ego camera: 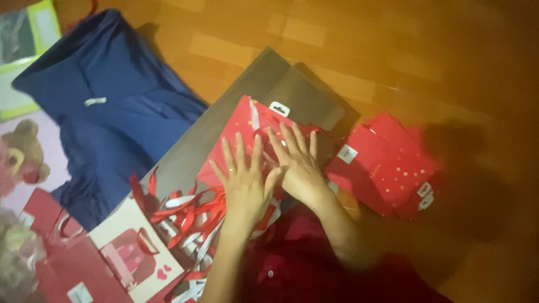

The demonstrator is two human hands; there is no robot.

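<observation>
Hands pressing flat: left hand (242, 182) and right hand (297, 163), fingers spread open, gripping nothing, flatten a red gift bag (244, 126) beside loose ribbons (188, 216).

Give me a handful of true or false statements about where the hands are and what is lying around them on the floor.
1. Both hands lie flat with fingers spread on a red paper bag. True: the left hand and right hand press on the red paper bag.
2. The red bag lies on a grey sheet. True: the grey sheet shows beyond it.
3. A green garment lies to the left. False: the garment is dark blue.
4. The ribbons near the left wrist are blue and yellow. False: the ribbons are red and white.
5. A stack of red bags lies to the right. True: the stack of red bags sits on the wooden floor.
</observation>
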